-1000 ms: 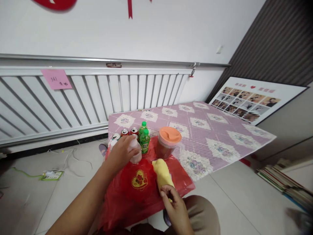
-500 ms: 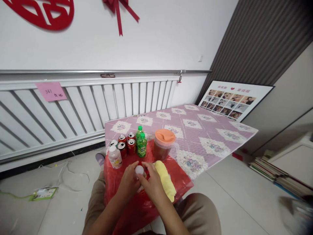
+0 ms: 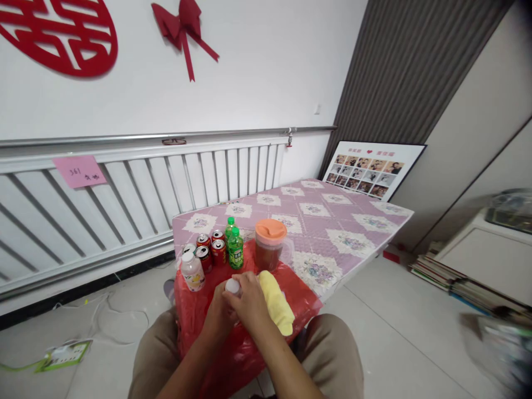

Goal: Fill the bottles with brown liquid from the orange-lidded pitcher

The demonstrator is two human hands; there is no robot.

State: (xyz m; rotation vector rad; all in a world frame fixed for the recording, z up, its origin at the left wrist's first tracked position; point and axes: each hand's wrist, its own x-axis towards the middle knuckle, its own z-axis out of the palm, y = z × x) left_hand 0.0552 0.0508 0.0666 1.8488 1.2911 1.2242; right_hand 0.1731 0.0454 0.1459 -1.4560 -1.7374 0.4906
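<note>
Both hands are closed around a small bottle with a white cap (image 3: 233, 286) above the red plastic sheet (image 3: 195, 332). My left hand (image 3: 220, 308) wraps its near left side, while my right hand (image 3: 251, 297) grips from the right, thumb close to the cap. Most of the bottle's body is hidden by my fingers. Just right of my right hand lies a folded yellow cloth (image 3: 276, 303). To the left stands another white-capped bottle (image 3: 193, 272) with a fruit-patterned label.
Several drink cans (image 3: 218, 252) stand behind the hands, beside two green bottles (image 3: 235, 249). A pitcher with an orange lid (image 3: 270, 233) is to their right. A purple patterned cloth (image 3: 316, 227) covers the table. A white radiator (image 3: 166, 183) runs along the wall.
The camera view has shifted, so more of the wall decorations show. My right hand's fingers have drawn closer around the bottle, and the hands remain together on it.
</note>
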